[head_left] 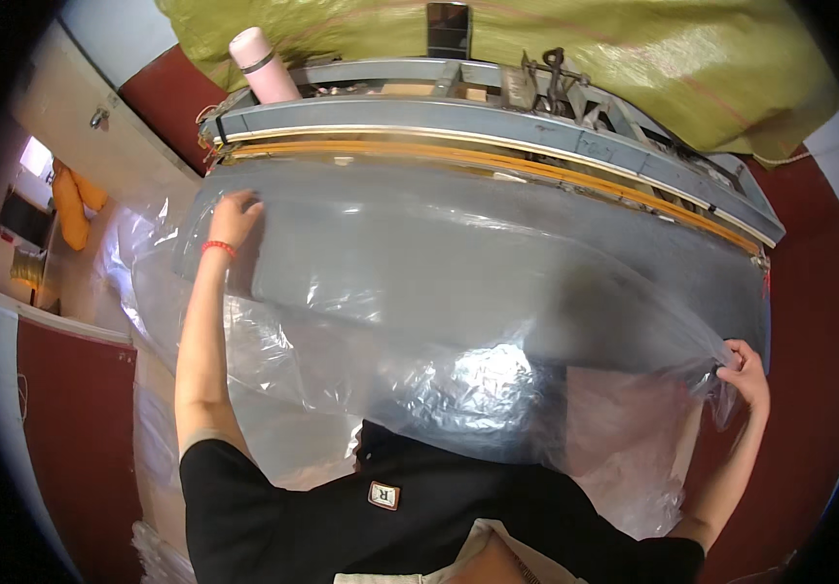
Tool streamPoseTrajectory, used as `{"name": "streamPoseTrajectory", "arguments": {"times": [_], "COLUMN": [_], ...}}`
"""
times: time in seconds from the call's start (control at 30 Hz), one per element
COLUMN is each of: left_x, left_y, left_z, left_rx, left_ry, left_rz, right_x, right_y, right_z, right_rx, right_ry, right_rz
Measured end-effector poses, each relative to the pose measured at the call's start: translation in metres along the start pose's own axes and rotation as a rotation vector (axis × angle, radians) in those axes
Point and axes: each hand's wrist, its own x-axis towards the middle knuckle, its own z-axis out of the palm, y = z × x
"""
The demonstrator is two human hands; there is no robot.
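A wide sheet of clear plastic film [473, 389] is spread over a grey flat surface [410, 277] and hangs down towards my body, wrinkled and shiny. At the far left of the surface, my left hand [235, 219] has its fingers bent together on the film's upper part; the fingertips are partly hidden. My right hand [747, 377] pinches a gathered corner of the film at the right, near the surface's front edge. From there the film's edge slants up and left across the surface.
A grey metal frame [497, 122] with yellow strips [458, 154] runs along the back. On it are a pink bottle [264, 68] and a dark metal clamp [554, 78]. Behind lies a yellow-green woven sheet [653, 58] with a phone-like dark slab [449, 31]. A door [98, 107] stands left.
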Motion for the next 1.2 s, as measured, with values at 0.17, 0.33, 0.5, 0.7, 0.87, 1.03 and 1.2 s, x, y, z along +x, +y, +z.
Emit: {"name": "streamPoseTrajectory", "arguments": {"times": [0.17,0.33,0.5,0.7,0.87,1.03,1.2], "left_x": [0.018,0.025,0.037,0.061,0.083,0.036,-0.102], "left_y": [0.063,0.026,-0.012,-0.084,-0.161,-0.187,-0.117], "left_z": [0.057,0.051,0.049,0.041,0.029,0.002,-0.011], "left_rx": [0.080,0.208,0.245,0.229,0.424,-0.201,-0.084], "left_ry": [0.317,0.330,0.330,0.322,0.317,0.244,0.688], "left_rz": [0.002,-0.157,-0.109,-0.108,-0.224,-0.132,-0.088], "right_x": [0.027,0.046,0.037,0.045,0.079,0.110,0.107], "right_y": [0.031,-0.108,-0.047,0.057,0.035,0.001,0.001], "right_z": [-0.088,-0.011,0.081,0.045,0.054,0.073,0.057], "right_rx": [-0.110,-0.495,-0.594,-0.643,-0.540,-0.583,-0.384], "right_ry": [0.077,0.976,0.393,0.491,0.443,0.417,0.339], "right_rz": [-0.041,-0.435,-0.483,0.109,-0.034,-0.215,-0.150]}}
